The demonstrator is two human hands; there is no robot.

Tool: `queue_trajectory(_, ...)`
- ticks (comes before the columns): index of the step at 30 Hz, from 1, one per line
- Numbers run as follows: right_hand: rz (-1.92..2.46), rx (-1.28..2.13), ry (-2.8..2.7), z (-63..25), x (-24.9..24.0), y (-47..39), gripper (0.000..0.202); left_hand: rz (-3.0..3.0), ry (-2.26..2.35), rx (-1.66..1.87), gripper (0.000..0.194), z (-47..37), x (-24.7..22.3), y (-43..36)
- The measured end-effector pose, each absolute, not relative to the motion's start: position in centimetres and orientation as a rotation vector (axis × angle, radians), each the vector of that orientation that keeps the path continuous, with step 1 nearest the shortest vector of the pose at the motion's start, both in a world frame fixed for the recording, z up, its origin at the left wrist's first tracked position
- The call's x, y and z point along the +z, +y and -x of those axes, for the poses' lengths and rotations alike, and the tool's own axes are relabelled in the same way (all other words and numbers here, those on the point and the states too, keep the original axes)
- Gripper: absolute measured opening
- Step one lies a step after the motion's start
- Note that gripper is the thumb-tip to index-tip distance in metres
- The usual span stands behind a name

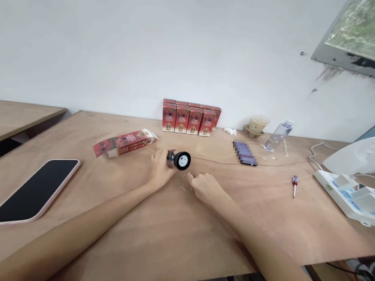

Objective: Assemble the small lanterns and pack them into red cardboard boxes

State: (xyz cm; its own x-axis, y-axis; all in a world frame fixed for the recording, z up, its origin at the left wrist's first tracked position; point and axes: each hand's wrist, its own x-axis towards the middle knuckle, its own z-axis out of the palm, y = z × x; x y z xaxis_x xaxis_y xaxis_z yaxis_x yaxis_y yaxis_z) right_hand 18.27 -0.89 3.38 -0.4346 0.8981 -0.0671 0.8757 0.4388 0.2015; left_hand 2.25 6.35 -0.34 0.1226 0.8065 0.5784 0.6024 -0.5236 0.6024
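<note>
My left hand [161, 168] is wrapped round a small dark object with a flared black base [182, 160]. It lies tilted on its side, its round base facing me and showing a white disc with small dark marks. The upper part is mostly hidden by my fingers. Just right of it, my right hand [206, 186] rests near the tabletop, its fingers curled and index finger and thumb closed together. Whatever they pinch is too small to make out. Several thin, pale bits [183, 188] lie on the wood by those fingertips. An opened red printed box [125, 143] lies left of my left hand.
Several red boxes [188, 121] stand in rows against the wall. A phone [34, 192] lies at left, a purple pixelated item [245, 153] at right. Farther right are a cup [258, 124], a clear bottle [279, 135], a screwdriver [294, 185] and a power strip [351, 198].
</note>
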Motion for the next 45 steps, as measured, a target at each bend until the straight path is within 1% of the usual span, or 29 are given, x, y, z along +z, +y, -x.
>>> queue_trajectory(6,-1.695,0.200,2.539,-18.4,3.1,-0.6,0.033,-2.230,1.219,1.419,0.052,-2.2,-0.8,6.4)
queue_trajectory(11,-1.818,0.157,2.532,-18.8,2.9,0.1,0.030,-2.404,1.114,1.449,0.043,-2.2,-1.0,6.1)
queue_trajectory(14,-1.883,0.130,2.548,-19.1,2.4,0.4,0.032,-2.501,1.058,1.400,0.041,-2.2,-1.3,6.2)
queue_trajectory(16,-1.947,0.121,2.594,-19.3,1.8,0.6,0.031,-2.529,1.060,1.369,0.041,-2.2,-1.4,6.3)
queue_trajectory(19,-2.128,0.050,2.774,-19.5,1.1,0.8,0.024,-2.536,1.099,1.367,0.044,-2.3,-1.4,6.5)
queue_trajectory(21,-2.324,-0.154,3.011,-19.6,0.6,1.0,0.018,-2.540,1.135,1.365,0.047,-2.3,-1.3,6.5)
queue_trajectory(22,-2.440,-0.340,3.139,-19.5,0.5,1.1,0.015,-2.546,1.152,1.361,0.049,-2.3,-1.3,6.4)
queue_trajectory(23,-2.552,-0.586,3.244,-19.4,0.3,1.2,0.012,-2.554,1.169,1.359,0.050,-2.3,-1.3,6.4)
queue_trajectory(25,-2.726,-1.177,3.323,-19.1,0.2,1.4,0.017,-2.578,1.186,1.343,0.054,-2.3,-1.2,6.3)
queue_trajectory(27,-2.739,-1.710,3.262,-18.8,0.2,1.5,0.023,-2.608,1.170,1.318,0.057,-2.3,-1.3,6.3)
queue_trajectory(28,-2.691,-1.905,3.221,-18.6,0.2,1.5,0.026,-2.623,1.152,1.306,0.058,-2.3,-1.3,6.3)
queue_trajectory(29,-2.634,-2.043,3.185,-18.5,0.1,1.5,0.029,-2.637,1.132,1.298,0.058,-2.3,-1.3,6.3)
queue_trajectory(31,-2.534,-2.172,3.139,-18.3,0.1,1.6,0.031,-2.659,1.092,1.289,0.059,-2.3,-1.3,6.3)
queue_trajectory(33,-2.518,-2.143,3.136,-18.2,-0.1,1.5,0.031,-2.683,1.057,1.279,0.059,-2.3,-1.3,6.2)
queue_trajectory(39,-2.652,-1.802,3.198,-18.3,-0.4,1.5,0.026,-2.735,0.995,1.284,0.061,-2.4,-1.5,6.2)
queue_trajectory(45,-2.858,-1.259,3.184,-18.3,0.2,0.8,0.022,-2.747,1.033,1.219,0.051,-2.6,-1.9,6.4)
